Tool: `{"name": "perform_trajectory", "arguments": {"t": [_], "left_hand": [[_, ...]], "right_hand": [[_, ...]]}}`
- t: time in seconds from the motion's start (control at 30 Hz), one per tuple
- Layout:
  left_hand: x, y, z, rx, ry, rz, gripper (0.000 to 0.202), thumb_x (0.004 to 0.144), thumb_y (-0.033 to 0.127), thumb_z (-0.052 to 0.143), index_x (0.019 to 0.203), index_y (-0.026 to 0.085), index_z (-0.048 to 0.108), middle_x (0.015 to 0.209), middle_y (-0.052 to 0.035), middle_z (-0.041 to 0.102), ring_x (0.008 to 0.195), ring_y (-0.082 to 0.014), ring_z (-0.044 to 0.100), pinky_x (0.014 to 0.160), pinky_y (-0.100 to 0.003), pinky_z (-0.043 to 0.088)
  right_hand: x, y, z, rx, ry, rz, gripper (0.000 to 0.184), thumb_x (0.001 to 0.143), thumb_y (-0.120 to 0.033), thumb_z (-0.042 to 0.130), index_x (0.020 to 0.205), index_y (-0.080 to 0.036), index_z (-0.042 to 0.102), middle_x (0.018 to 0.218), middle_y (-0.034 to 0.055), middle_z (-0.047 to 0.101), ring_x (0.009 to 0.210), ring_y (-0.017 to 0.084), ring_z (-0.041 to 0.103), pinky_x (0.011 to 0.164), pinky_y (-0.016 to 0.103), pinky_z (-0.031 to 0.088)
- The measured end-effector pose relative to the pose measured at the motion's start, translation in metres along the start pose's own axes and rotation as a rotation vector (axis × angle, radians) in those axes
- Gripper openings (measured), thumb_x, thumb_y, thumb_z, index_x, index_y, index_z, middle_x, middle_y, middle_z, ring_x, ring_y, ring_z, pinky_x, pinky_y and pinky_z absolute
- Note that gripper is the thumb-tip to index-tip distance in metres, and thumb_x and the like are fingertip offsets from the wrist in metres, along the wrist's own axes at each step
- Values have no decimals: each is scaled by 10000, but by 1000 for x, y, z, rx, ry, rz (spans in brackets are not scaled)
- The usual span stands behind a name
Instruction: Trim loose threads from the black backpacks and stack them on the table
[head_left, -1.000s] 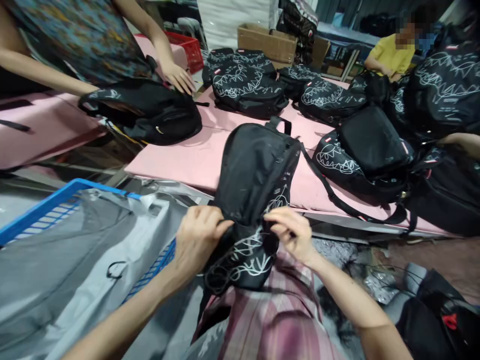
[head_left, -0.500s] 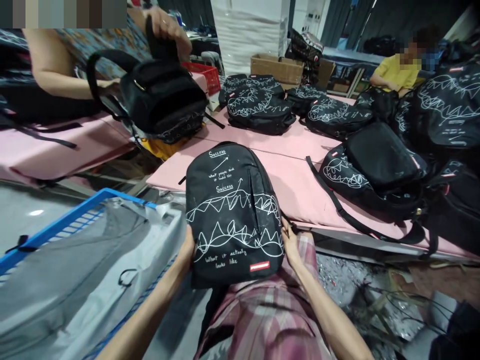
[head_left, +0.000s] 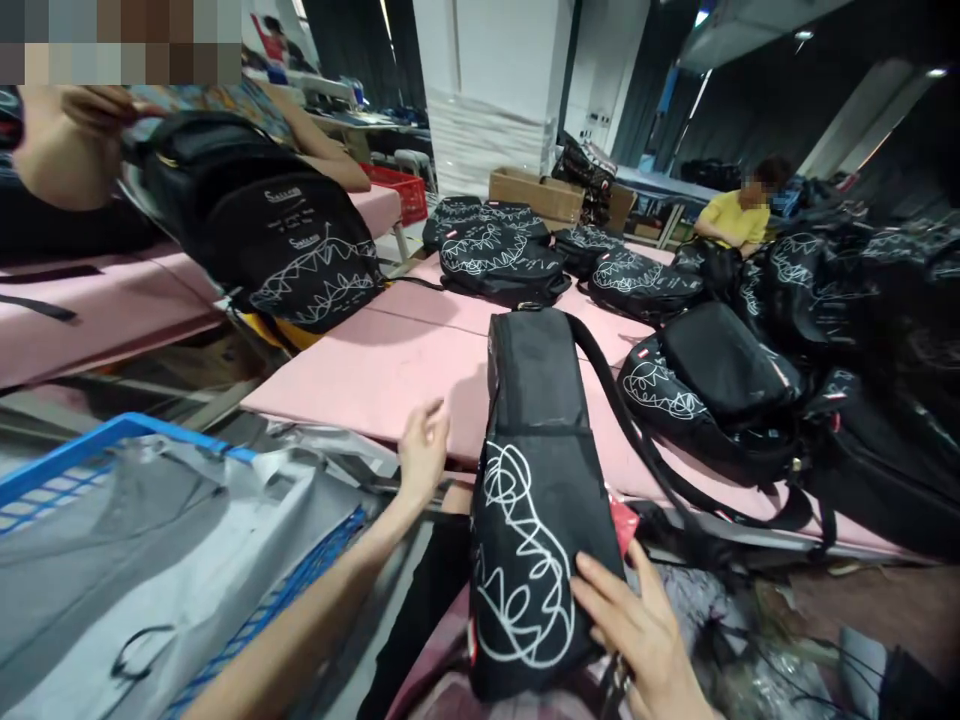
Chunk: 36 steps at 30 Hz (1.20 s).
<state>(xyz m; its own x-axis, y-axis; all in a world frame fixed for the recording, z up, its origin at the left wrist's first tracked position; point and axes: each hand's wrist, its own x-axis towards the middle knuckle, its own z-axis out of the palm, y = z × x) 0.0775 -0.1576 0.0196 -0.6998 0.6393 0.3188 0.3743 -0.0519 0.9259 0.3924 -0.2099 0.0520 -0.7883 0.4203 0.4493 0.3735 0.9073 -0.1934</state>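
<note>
A black backpack (head_left: 536, 480) with white scribble print stands on its side, its top leaning on the pink table (head_left: 390, 370) and its bottom resting on my lap. My right hand (head_left: 637, 630) grips the backpack's lower right edge, fingers pressed against the fabric. My left hand (head_left: 422, 448) hovers just left of the backpack, fingers loosely apart, holding nothing. A black shoulder strap (head_left: 637, 430) trails from the backpack to the right.
A blue crate (head_left: 67, 470) lined with grey plastic sits at my left. Another person's hands hold a printed black backpack (head_left: 289, 250) at the upper left. Several more black backpacks (head_left: 720, 380) lie across the table. A person in yellow (head_left: 739, 215) sits far back.
The backpack has turned from front-facing to side-on. My left hand let go and drew away to the left. The other person's backpack has swung round, showing its printed face.
</note>
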Motion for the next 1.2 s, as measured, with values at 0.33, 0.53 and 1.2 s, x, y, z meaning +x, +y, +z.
{"name": "perform_trajectory", "arguments": {"t": [0.33,0.53,1.2], "left_hand": [[19,116,26,653,-900,1067,526,810,356,572,1298,257,404,1455,-83,285,1358,-321,124,1025,-561,229],[0,120,0,701,-1044,1062,734,677,400,702,1323,273,376,1468,-101,246,1333,-384,134,993,-566,238],[-48,84,9,648,-705,1140,403,811,108,509,1193,235,486,1359,-63,413,1332,-330,169,990,-535,315]], "right_hand": [[47,4,-47,293,-217,175,582,756,-43,354,1294,-248,440,1141,53,613,881,141,633,767,249,513],[102,-8,-18,-53,-370,198,438,717,8,393,1071,-205,538,996,62,572,699,143,604,526,225,424],[63,-19,4,491,-277,4,371,607,9,361,883,-200,493,775,-16,556,650,99,528,582,194,362]]}}
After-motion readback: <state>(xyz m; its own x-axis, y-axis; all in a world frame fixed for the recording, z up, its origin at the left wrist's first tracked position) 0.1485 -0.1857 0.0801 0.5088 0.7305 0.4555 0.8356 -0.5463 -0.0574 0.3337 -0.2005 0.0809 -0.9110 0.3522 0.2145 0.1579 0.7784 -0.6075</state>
